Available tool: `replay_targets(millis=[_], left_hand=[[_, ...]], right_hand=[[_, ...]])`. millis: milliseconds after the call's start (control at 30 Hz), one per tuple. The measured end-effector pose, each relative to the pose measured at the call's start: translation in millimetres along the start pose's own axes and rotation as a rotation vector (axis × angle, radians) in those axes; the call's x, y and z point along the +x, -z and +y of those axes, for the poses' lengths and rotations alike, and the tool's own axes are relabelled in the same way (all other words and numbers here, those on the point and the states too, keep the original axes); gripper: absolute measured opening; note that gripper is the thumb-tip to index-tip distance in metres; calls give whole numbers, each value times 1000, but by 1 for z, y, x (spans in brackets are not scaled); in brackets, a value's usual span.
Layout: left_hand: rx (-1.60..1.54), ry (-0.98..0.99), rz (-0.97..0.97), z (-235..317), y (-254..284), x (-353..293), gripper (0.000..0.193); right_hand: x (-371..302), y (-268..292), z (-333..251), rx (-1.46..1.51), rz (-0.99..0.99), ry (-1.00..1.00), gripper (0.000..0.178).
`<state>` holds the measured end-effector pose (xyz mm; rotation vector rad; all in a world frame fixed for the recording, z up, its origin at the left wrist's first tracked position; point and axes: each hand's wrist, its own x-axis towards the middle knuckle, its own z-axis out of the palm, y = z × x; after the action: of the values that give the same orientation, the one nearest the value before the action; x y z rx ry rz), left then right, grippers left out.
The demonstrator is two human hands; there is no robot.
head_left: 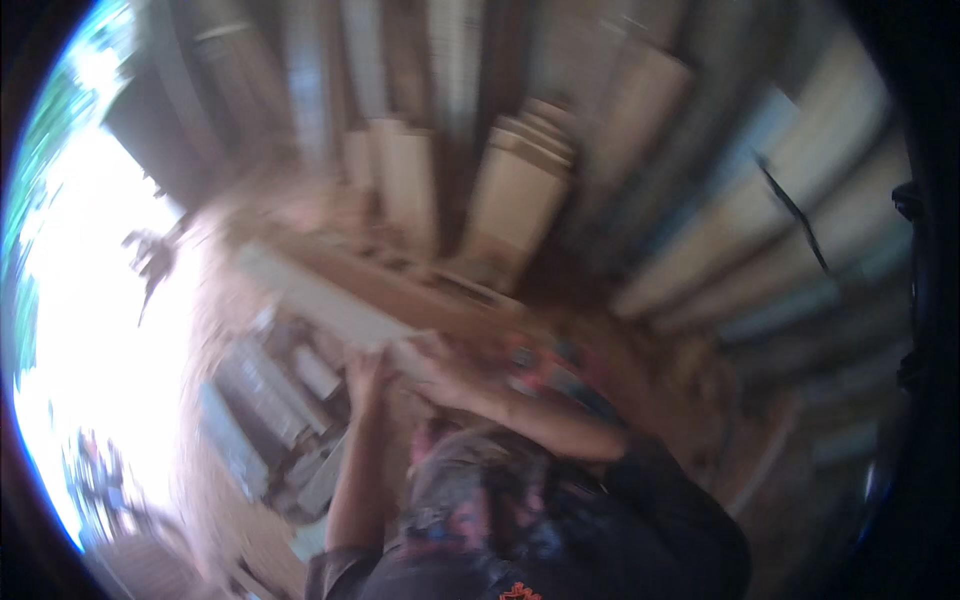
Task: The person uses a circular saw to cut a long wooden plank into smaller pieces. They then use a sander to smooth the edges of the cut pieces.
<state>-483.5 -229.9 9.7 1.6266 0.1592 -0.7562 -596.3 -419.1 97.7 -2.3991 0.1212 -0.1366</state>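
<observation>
Okay, so both hands, left [366, 368] and right [440, 368], are grasping the near end of a pale board [325, 304] that points up and to the left. Finger curl is lost in motion blur, and a reddish thing [530, 372] by the right forearm is too smeared to name. Wood scraps [265, 390] crowd the left forearm, planks [522, 195] stand beyond, bare ground [198, 455] runs left.

Flr [205, 330] brown, loose-looking; wood blocks [268, 392] lie on it, L side, clustered close tog. Motion blur, surf. detail unclear.
</observation>
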Motion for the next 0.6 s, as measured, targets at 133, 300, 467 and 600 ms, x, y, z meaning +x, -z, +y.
replay_targets(millis=[133,300,467,600], left_hand=[[-268,62,-192,-5,11,10,70],[-234,69,-24,11,-6,3,89],[-147,58,-57,19,-13,-3,93],[-273,137,14,11,-9,1,90]], right_hand=[[-51,53,2,47,406,-36,71],[-170,150,38,142,872,-457,45],[-370,170,150,-582,733,-1296,54],[-527,140,230,-463,578,-1711,53]])
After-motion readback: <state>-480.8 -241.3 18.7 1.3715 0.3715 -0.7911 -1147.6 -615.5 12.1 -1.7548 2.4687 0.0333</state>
